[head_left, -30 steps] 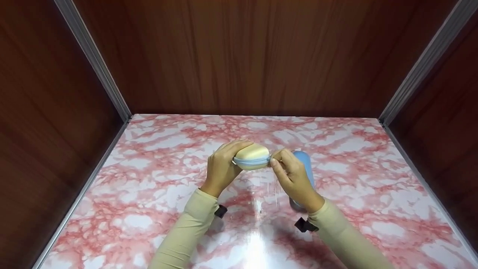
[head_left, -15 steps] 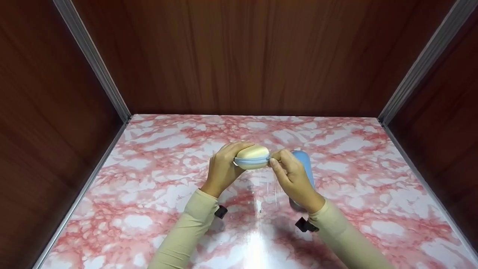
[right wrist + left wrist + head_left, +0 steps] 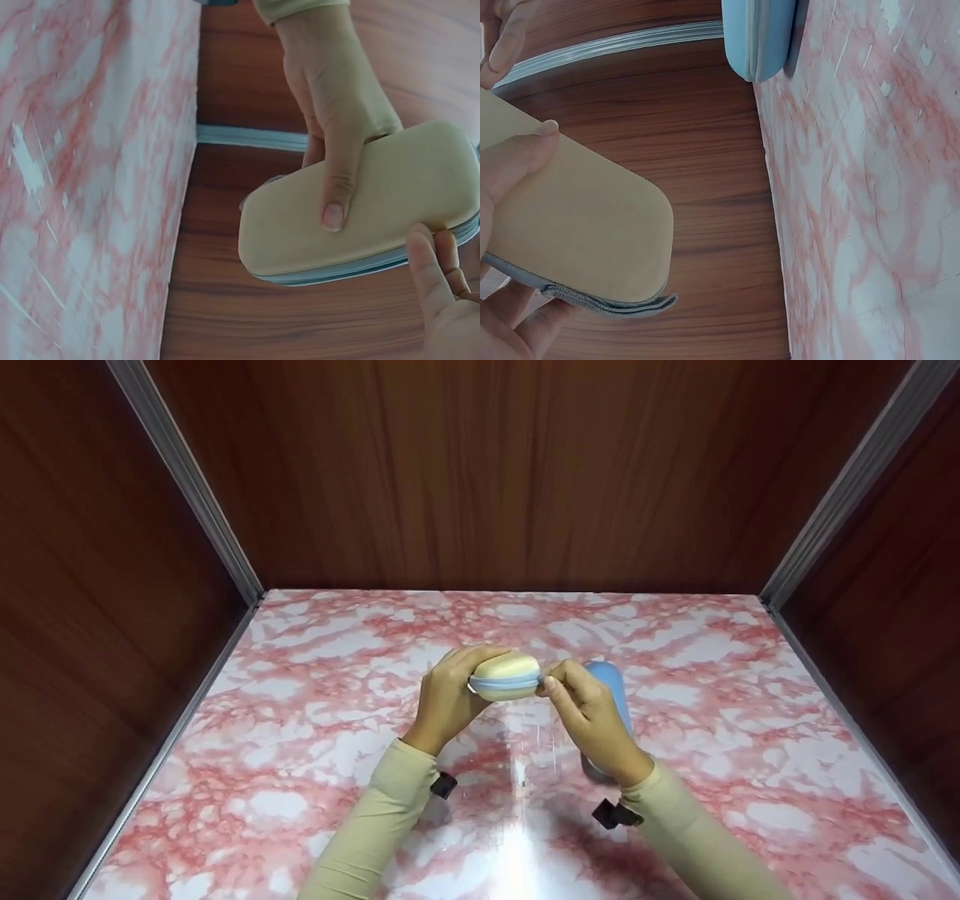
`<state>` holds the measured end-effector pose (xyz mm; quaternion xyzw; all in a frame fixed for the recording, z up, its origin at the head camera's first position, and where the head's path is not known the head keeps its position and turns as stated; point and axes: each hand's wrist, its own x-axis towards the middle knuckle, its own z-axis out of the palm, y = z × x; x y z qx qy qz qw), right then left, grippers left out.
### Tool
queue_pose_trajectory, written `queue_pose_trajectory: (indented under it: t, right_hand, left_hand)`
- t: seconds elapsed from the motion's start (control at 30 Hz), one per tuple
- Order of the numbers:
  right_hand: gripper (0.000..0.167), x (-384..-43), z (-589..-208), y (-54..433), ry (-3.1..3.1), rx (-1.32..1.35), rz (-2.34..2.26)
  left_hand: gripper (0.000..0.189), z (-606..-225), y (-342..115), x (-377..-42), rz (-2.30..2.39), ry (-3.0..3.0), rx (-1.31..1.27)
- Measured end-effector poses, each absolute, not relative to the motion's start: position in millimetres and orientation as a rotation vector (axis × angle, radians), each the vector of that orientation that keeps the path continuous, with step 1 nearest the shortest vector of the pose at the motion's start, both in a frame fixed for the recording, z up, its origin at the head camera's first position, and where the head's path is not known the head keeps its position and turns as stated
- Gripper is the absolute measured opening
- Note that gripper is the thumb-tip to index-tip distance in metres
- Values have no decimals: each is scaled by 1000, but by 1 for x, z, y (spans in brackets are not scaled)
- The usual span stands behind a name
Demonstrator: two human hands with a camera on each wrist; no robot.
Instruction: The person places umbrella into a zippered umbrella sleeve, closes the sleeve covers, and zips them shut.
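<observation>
A pale yellow hard-shell zippered case point(image 3: 507, 669) is held up above the table, its blue zipper band facing the head camera. My left hand point(image 3: 453, 690) grips its left side, with the thumb point(image 3: 339, 191) across the broad face in the right wrist view. At the case's right end, my right hand point(image 3: 589, 709) pinches at the zipper with thumb and curled forefinger; the pull itself is hidden by the fingers. In the left wrist view a grey zipper tail point(image 3: 664, 304) sticks out at a corner of the case. The zipper band looks closed along the visible side.
A blue zippered case point(image 3: 611, 686) lies on the table behind my right hand, partly covered by it. The red-and-white marbled tabletop point(image 3: 300, 735) is bounded by brown wood-grain panels point(image 3: 480, 472) at the back and both sides, with metal strips point(image 3: 195, 502) at the corners.
Almost nothing has moved. Both hands keep their hold, and the yellow case has tilted very slightly, while the right fingers have shifted a little at the zipper end.
</observation>
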<state>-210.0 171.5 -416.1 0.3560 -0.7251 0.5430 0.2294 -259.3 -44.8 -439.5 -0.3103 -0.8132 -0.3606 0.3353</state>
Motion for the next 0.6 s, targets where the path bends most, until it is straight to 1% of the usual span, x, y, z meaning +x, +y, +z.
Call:
queue_pose_trajectory:
  t: [0.13,0.4,0.6]
  right_hand:
    - [14,-210,-416,170,-1989,959,1584]
    - [16,-212,-417,169,-1945,996,1538]
    - [17,-208,-413,167,-1970,963,1532]
  left_hand:
    - [59,-439,-45,-259,-980,-2117,-831]
    - [59,-439,-47,-259,-1026,-2104,-851]
    - [57,-438,-46,-261,-1013,-2043,-882]
